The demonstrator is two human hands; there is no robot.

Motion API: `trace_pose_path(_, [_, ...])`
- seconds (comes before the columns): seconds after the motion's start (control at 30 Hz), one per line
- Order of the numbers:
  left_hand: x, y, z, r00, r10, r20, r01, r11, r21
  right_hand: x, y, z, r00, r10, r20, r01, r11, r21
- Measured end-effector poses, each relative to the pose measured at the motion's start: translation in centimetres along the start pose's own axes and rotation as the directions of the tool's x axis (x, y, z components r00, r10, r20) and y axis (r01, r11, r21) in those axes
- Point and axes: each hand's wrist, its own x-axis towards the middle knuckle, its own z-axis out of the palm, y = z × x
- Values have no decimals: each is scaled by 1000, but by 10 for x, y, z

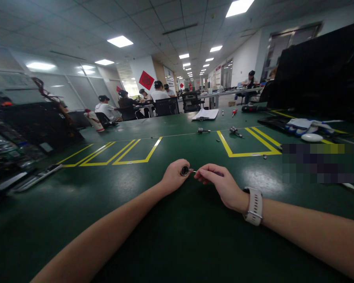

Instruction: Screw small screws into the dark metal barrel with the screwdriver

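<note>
My left hand (176, 175) is closed around a dark cylindrical part (184, 171), whose round, ringed end faces me. Close on its right, my right hand (216, 181) pinches a slim tool with a thin metal shaft (194, 171) and a dark handle (218, 173), which looks like a small screwdriver. The shaft's tip points at the left hand's fingers; whether it touches the part is too small to tell. Beyond the hands, two metal cylinders with thin shafts lie on the green table (177, 236), one on the left (200, 130) and one on the right (233, 130).
Yellow tape outlines (247, 154) mark the table. A clipboard with paper (205, 114), a red screwdriver (234, 112), gloves (308, 126) and a white mouse (312, 137) lie farther back. A black monitor (318, 74) stands right; electronic equipment (32, 125) stands left. Several people sit beyond.
</note>
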Motion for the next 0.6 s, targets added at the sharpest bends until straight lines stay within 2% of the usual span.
trace_pose_path(0.1, [0, 0, 0, 1000, 18, 5, -18, 1000, 24, 0, -1, 0, 1000, 13, 24, -12, 1000, -9])
trace_pose_path(0.37, [-3, -6, 2, 999, 24, -25, -26, 997, -71, 8, 1, -6, 979, 195, 64, -205, 932, 300])
trace_pose_path(0.47, [-3, -6, 3, 1000, 10, -27, -12, 996, -89, 8, 1, -6, 977, 204, 59, -212, 924, 319])
trace_pose_path(0.6, [-3, -4, 2, 1000, 7, 5, -7, 999, -33, 5, 1, -5, 988, 151, 40, -156, 950, 270])
